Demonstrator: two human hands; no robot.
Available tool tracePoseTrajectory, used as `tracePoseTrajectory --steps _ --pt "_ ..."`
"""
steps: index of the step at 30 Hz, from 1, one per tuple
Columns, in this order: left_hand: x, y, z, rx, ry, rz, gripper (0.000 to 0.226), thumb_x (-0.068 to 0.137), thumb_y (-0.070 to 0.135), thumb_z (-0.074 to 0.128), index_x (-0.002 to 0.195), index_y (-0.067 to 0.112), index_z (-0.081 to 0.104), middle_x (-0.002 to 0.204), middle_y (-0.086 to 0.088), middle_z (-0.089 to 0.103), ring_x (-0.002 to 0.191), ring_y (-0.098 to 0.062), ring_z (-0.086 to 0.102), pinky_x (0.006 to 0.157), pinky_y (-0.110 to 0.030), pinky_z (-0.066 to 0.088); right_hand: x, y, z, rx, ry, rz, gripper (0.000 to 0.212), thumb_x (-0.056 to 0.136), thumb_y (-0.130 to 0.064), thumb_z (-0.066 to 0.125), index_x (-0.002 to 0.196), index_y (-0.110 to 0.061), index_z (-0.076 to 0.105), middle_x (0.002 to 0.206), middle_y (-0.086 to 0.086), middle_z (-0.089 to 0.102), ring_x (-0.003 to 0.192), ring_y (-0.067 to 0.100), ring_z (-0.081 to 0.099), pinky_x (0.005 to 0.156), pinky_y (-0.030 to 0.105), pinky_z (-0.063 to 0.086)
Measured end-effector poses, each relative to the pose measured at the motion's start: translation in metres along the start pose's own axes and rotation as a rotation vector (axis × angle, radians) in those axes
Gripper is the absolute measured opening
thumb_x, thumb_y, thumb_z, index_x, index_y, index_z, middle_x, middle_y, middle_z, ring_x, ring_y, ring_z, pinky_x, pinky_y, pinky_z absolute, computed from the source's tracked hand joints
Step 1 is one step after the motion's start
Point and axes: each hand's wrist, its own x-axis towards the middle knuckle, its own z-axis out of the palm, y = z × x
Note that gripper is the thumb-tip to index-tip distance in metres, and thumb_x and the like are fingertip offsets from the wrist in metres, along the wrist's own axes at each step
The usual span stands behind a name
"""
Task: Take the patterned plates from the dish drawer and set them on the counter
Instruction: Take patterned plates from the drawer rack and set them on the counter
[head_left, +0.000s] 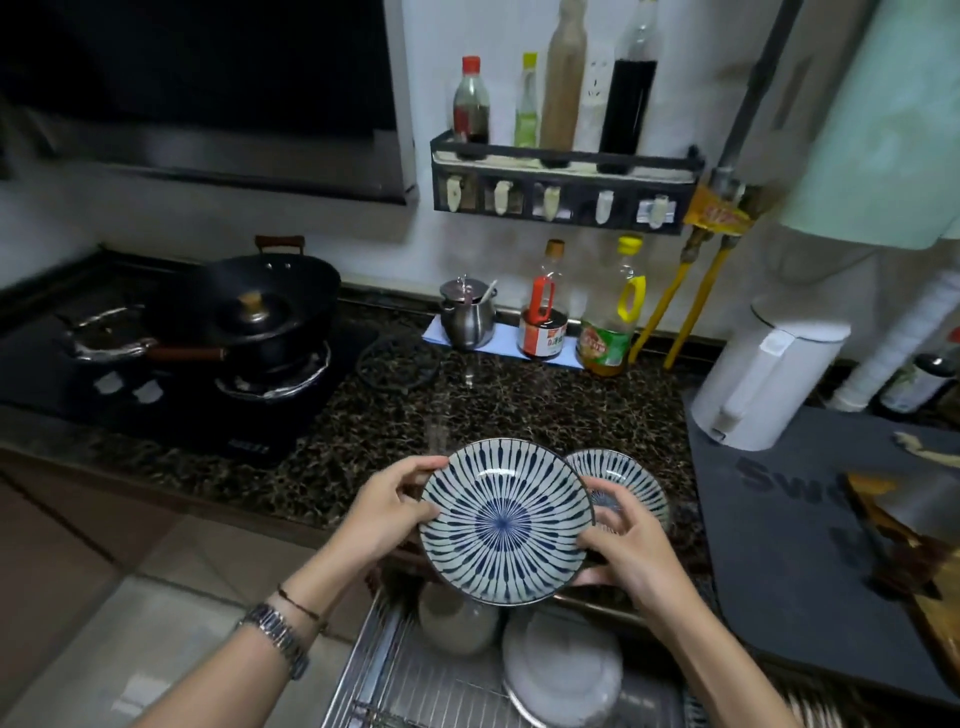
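Observation:
A blue-and-white patterned plate (503, 521) with radiating stripes is held tilted toward me above the counter's front edge. My left hand (387, 512) grips its left rim and my right hand (631, 551) grips its right rim. A second patterned plate (631, 480) lies flat on the dark speckled counter (415, 431) just behind and to the right, partly hidden by the held plate and my right hand. Below, the open dish drawer (415, 675) with a wire rack holds pale bowls (563, 670).
A black stove with a wok (270, 301) sits at the left. Oil and sauce bottles (610, 312) and a steel pot (467, 312) line the back wall. A white kettle (763, 374) stands on a grey mat (810, 545) at the right, beside a wooden board (914, 545).

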Motion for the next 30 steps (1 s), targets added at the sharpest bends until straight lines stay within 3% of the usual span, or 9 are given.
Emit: tracePoseTrajectory --steps 3,7,9,14,18,21,24,27,30 --pt "0.016 0.004 -0.023 0.023 -0.022 0.002 0.052 0.073 -0.015 0.062 0.109 0.022 0.061 0.112 -0.010 0.066 0.056 -0.005 0.065 0.059 -0.020 0.057 0.009 -0.007 0.023 0.012 0.050 0.006 0.050 0.078 0.014 0.057 0.120 -0.013 0.052 0.101 0.011 0.067 0.064 0.018 0.073 0.039 0.029 0.055" --pt "0.041 0.002 -0.040 0.024 -0.018 -0.008 0.052 0.074 -0.012 0.062 0.111 0.025 0.062 0.110 -0.003 0.067 0.068 -0.020 0.068 0.073 -0.046 0.060 0.031 -0.019 0.039 -0.017 0.082 0.012 0.047 0.080 0.014 0.055 0.116 -0.016 0.054 0.099 0.010 0.066 0.059 0.017 0.072 0.040 0.030 0.056" --pt "0.053 0.001 -0.043 0.020 -0.005 -0.013 0.052 0.073 -0.012 0.061 0.111 0.023 0.063 0.109 -0.003 0.068 0.069 -0.021 0.067 0.074 -0.050 0.059 0.046 -0.022 0.043 -0.046 0.085 0.014 0.048 0.080 0.012 0.056 0.118 -0.017 0.054 0.105 0.012 0.063 0.061 0.018 0.073 0.042 0.032 0.057" --pt "0.084 -0.002 -0.045 0.049 0.066 -0.007 0.053 0.073 -0.013 0.061 0.111 0.024 0.062 0.109 -0.003 0.067 0.062 -0.015 0.063 0.070 -0.042 0.059 0.094 -0.024 0.049 -0.123 0.062 -0.016 0.048 0.080 0.009 0.057 0.117 -0.020 0.052 0.103 0.005 0.065 0.072 0.021 0.072 0.049 0.039 0.060" --pt "0.115 -0.011 -0.053 0.041 0.093 -0.038 0.053 0.074 -0.015 0.059 0.113 0.020 0.062 0.111 -0.008 0.066 0.076 -0.031 0.067 0.076 -0.046 0.058 0.137 -0.020 0.059 -0.150 0.068 0.002 0.047 0.080 0.009 0.057 0.116 -0.021 0.052 0.101 0.002 0.066 0.063 0.011 0.071 0.048 0.040 0.060" --pt "0.142 -0.026 -0.061 0.027 0.109 -0.068 0.054 0.073 -0.015 0.059 0.113 0.021 0.062 0.112 -0.008 0.066 0.084 -0.039 0.068 0.073 -0.046 0.060 0.169 -0.014 0.067 -0.150 0.058 0.024 0.047 0.080 0.008 0.058 0.118 -0.019 0.052 0.101 0.003 0.067 0.071 0.015 0.071 0.051 0.045 0.060" --pt "0.169 -0.041 -0.070 0.016 0.116 -0.078 0.054 0.073 -0.014 0.060 0.111 0.025 0.063 0.112 -0.006 0.064 0.072 -0.028 0.067 0.072 -0.041 0.060 0.196 -0.008 0.079 -0.134 0.056 0.040 0.047 0.080 0.009 0.056 0.120 -0.017 0.052 0.098 0.003 0.066 0.076 0.019 0.069 0.047 0.041 0.059" --pt "0.194 -0.057 -0.080 0.033 0.106 -0.088 0.055 0.072 -0.014 0.060 0.109 0.027 0.063 0.111 -0.006 0.066 0.081 -0.033 0.069 0.080 -0.046 0.058 0.221 0.001 0.094 -0.136 0.088 0.052 0.049 0.080 0.011 0.055 0.120 -0.017 0.052 0.098 0.003 0.066 0.073 0.018 0.068 0.040 0.035 0.056" --pt "0.219 -0.072 -0.089 0.016 0.098 -0.103 0.056 0.071 -0.017 0.057 0.105 0.026 0.063 0.110 -0.008 0.067 0.078 -0.030 0.069 0.082 -0.045 0.058 0.247 0.016 0.107 -0.145 0.118 0.069 0.049 0.079 0.013 0.053 0.118 -0.018 0.053 0.102 0.006 0.068 0.073 0.020 0.069 0.044 0.039 0.058"
